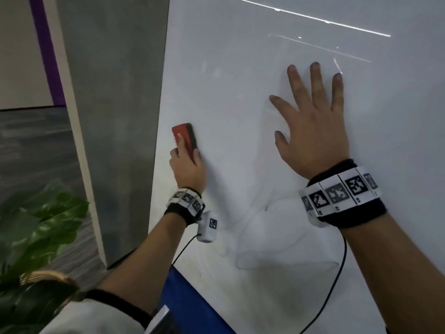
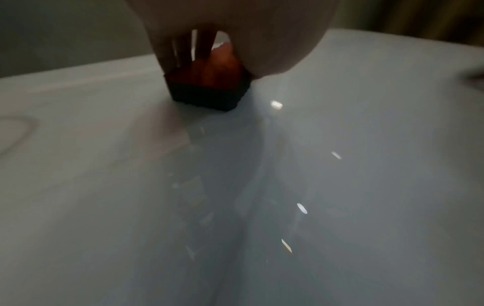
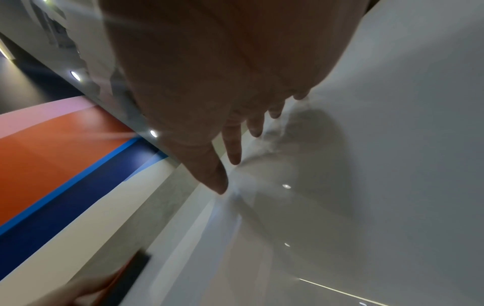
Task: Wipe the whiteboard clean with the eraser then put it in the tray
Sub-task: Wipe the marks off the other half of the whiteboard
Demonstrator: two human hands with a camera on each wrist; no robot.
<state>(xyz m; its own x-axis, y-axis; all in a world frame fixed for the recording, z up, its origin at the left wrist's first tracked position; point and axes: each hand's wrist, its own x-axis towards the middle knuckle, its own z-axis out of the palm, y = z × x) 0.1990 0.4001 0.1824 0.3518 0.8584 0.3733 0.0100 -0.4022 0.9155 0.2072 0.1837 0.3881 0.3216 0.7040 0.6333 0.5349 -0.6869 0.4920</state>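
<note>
A glossy whiteboard (image 1: 240, 116) fills most of the head view, with only faint smears and light reflections on it. My left hand (image 1: 186, 162) grips a red eraser (image 1: 183, 138) with a black felt pad and presses it against the board near its left edge. In the left wrist view the eraser (image 2: 209, 91) sits pad-down on the board (image 2: 340, 186) under my fingers. My right hand (image 1: 310, 121) lies flat on the board with its fingers spread. In the right wrist view its fingers (image 3: 233, 145) touch the board, and the eraser (image 3: 128, 277) shows at the lower left. No tray is in view.
A grey wall panel (image 1: 115, 116) borders the board on the left. A green leafy plant (image 1: 36, 225) stands at the lower left. A blue surface (image 1: 190, 307) lies below the board's bottom edge. Black cables hang from both wristbands.
</note>
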